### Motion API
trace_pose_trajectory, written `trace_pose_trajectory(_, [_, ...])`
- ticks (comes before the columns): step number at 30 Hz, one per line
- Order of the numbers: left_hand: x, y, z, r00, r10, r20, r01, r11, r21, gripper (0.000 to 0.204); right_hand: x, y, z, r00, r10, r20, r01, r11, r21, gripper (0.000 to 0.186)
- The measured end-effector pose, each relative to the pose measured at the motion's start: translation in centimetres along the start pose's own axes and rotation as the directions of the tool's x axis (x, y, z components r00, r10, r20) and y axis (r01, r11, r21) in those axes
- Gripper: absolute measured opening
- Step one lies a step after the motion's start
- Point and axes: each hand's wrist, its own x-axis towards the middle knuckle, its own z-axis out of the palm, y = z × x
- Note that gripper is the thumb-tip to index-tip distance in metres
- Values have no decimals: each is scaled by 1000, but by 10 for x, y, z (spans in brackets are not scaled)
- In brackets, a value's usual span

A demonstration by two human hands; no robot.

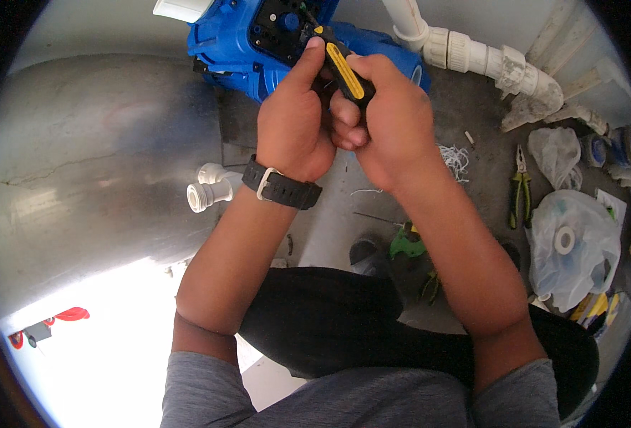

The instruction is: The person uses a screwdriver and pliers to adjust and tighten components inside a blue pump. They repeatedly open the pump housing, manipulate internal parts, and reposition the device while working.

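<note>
At the top, a blue motor pump (219,44) has its dark terminal compartment (276,27) uncovered. My right hand (401,118) wraps round the black-and-yellow handle of a screwdriver (346,71), thumb along its side. The tool points up and left into the compartment, where its tip is hard to make out. My left hand (294,121), with a black watch strap on the wrist, is closed beside it. Its thumb presses near the front of the handle, and its other fingers are mostly hidden behind the tool and my right hand.
A large metal cylinder (101,164) curves along the left, with a white pipe fitting (208,192) beside my left forearm. White pipes (465,53) run top right. Green-black pliers (521,192), a plastic bag (572,242), white string (456,162) and a green tool (406,242) lie rightward.
</note>
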Motion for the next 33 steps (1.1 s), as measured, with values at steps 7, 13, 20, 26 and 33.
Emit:
trace_pose_trajectory(7, [5,-4,0,998,49,-38,-49,999,-5,39,2,2,2,997,-56,-61,50,994,-92,32])
trace_pose_trajectory(13, [9,-7,-4,994,96,57,-90,992,-93,37,7,7,-1,935,-353,-30,290,812,-507,30])
trace_pose_trajectory(20, [9,-7,-1,996,86,10,-83,979,-185,37,14,12,-10,832,-535,145,475,555,-682,29])
trace_pose_trajectory(26, [8,-6,-5,992,98,78,-88,989,-115,37,17,14,-15,768,-590,249,555,419,-719,28])
trace_pose_trajectory(33, [6,-5,-3,994,98,55,-92,991,-100,36,21,14,-18,724,-617,310,601,343,-722,27])
